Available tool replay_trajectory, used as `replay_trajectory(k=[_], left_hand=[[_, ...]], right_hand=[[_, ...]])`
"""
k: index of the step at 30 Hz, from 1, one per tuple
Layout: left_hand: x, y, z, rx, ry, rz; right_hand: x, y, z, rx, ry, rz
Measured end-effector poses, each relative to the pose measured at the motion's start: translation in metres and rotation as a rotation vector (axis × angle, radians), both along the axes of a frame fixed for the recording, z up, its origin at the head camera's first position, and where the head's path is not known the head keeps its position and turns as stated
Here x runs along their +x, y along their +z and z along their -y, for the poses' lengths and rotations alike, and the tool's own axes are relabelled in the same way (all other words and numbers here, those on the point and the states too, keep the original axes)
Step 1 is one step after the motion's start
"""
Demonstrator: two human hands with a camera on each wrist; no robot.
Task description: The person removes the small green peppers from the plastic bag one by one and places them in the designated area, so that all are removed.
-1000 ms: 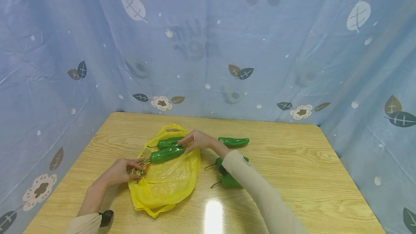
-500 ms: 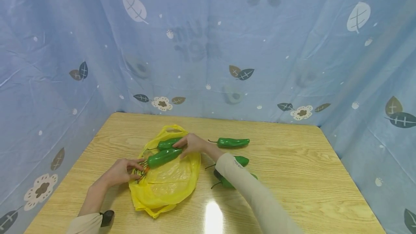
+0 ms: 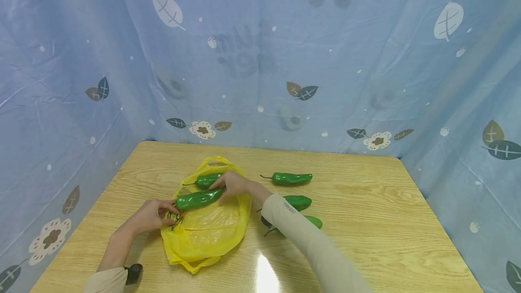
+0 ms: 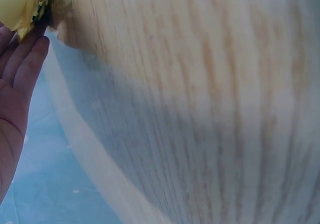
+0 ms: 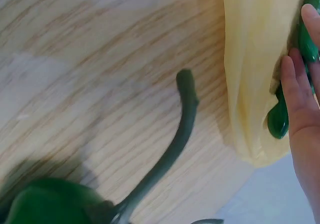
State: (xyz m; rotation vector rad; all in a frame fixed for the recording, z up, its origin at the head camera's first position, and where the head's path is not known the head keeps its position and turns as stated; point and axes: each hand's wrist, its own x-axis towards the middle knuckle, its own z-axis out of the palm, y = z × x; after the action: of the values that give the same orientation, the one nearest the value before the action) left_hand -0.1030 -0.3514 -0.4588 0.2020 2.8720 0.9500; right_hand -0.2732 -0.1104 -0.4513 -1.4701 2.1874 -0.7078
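Observation:
In the head view, a yellow plastic bag [image 3: 211,234] lies flat on the left half of the table. My right hand [image 3: 234,184] pinches the tip end of a long green pepper [image 3: 197,200] over the bag. A second green pepper [image 3: 206,181] lies just behind it, partly covered by my right fingers. At the bag's left edge my left hand [image 3: 148,215] grips crumpled, printed plastic between thumb and fingers, close to the held pepper's stem end. The left wrist view catches those fingers against the bag [image 4: 17,6]. In the right wrist view, my right hand [image 5: 302,99] is by both peppers.
Three more green peppers lie to the right: one at the back [image 3: 291,178], one in the middle [image 3: 299,202] and one nearer [image 3: 313,222], the last two partly behind my right sleeve. The wooden table [image 3: 366,220] meets a blue patterned curtain [image 3: 260,58] behind and at both sides.
My right hand has moved left with the pepper, bringing its stem end up to my left hand, over the bag's printed part. The left hand has stayed in place.

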Motion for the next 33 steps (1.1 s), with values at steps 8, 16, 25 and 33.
replay_trajectory(k=[8, 16, 25, 33], left_hand=[[0.001, 0.001, -0.001, -0.007, 0.024, 0.020], [0.001, 0.000, -0.001, 0.003, 0.025, 0.031], [0.007, -0.003, 0.003, 0.016, 0.007, 0.009], [0.003, -0.003, 0.005, 0.000, -0.034, -0.041]], right_hand=[[0.007, 0.004, 0.008, 0.023, -0.017, -0.073], [0.012, 0.002, 0.011, 0.021, -0.068, -0.074], [0.013, 0.002, 0.009, 0.072, -0.067, -0.025], [-0.004, 0.019, -0.013, 0.040, -0.062, -0.061]])
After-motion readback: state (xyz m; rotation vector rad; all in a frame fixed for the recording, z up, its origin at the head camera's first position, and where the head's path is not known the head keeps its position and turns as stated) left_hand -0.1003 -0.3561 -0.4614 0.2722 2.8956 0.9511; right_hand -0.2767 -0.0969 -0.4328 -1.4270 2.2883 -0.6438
